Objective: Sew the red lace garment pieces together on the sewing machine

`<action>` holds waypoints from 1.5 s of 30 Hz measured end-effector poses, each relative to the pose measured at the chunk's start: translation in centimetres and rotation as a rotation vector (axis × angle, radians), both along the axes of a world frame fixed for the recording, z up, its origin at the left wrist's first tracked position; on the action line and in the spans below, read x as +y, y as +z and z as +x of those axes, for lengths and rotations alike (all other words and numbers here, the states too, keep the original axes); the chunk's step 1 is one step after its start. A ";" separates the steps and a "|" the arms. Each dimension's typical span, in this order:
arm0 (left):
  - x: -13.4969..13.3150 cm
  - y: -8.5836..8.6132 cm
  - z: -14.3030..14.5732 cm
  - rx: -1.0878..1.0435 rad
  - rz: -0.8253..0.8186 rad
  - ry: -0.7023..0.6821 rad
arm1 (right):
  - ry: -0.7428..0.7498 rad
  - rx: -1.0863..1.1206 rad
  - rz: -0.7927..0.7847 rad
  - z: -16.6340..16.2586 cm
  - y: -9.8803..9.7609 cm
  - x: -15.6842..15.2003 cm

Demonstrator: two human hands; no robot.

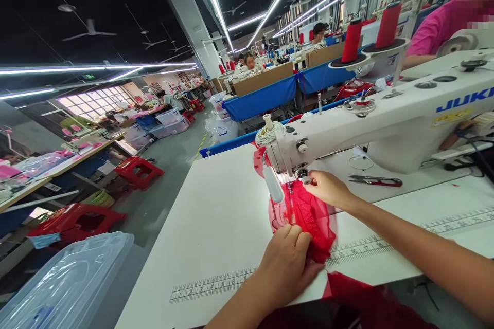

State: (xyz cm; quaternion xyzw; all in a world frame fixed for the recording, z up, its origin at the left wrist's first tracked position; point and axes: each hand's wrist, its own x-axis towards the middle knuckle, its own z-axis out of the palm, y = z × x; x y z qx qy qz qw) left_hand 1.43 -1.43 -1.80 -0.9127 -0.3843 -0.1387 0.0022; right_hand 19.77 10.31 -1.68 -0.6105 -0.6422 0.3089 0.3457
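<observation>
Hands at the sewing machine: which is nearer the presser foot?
The right hand, just beside the presser foot; the left hand is farther off, lower in view, at the red fabric.

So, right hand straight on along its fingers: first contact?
Likely the lower round dial on the JUKI sewing machine, right at the fingertips of the right hand; depth is unclear, so they may already touch it.

left grip [289,249] palm-down, right grip [327,188] farther forward
</observation>
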 end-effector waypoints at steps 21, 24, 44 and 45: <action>0.0 -0.3 -0.7 -0.052 -0.093 -0.048 | 0.152 -0.380 0.139 0.5 0.2 -4.9; -0.2 -0.2 -1.1 -0.122 -0.131 -0.015 | 0.104 -0.402 0.145 0.9 -0.2 -4.9; 1.7 0.7 -0.7 -0.063 0.189 -0.098 | 0.450 -0.464 0.465 2.3 -0.3 -6.0; 1.8 0.6 -0.6 -0.049 0.232 -0.083 | 0.442 -0.381 0.462 2.2 -0.3 -5.7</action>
